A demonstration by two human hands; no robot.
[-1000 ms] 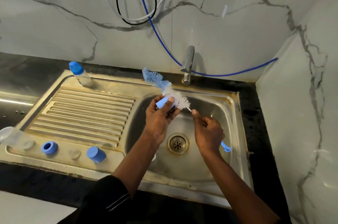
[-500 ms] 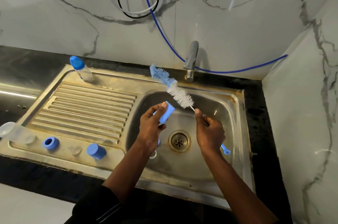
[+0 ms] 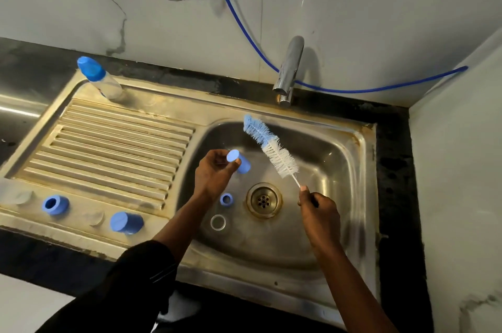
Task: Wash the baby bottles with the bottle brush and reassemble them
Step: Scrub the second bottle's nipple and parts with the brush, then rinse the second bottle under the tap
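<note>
Bottle brush (image 3: pixel 271 148): it is held over the sink basin by the right hand (image 3: pixel 319 213), whose fingers are curled round its thin wire handle. The bristle end slants up and away toward the back of the basin, white bristles nearer the hand and blue ones at the tip. Just to its left, not touching it, is a blue cap (image 3: pixel 239 161), pinched between the thumb and fingers of the left hand (image 3: pixel 214 172), also above the basin.

On the basin floor below the left hand lie a blue ring (image 3: pixel 226 199) and, nearer the person, a clear ring (image 3: pixel 217 222), both just left of the drain (image 3: pixel 264 200).

On the ribbed drainboard of the sink (image 3: pixel 361 142), along its front edge, sit a second blue ring (image 3: pixel 55 204) and a second blue cap (image 3: pixel 126 222) lying on its side, with a pale, blurred clear piece (image 3: pixel 95 218) between them. At the drainboard's back left corner stands a capped baby bottle (image 3: pixel 102 80), clear with a blue top.

A metal tap (image 3: pixel 289 69) rises behind the basin, and a blue hose (image 3: pixel 244 31) runs down the marble wall behind it.
</note>
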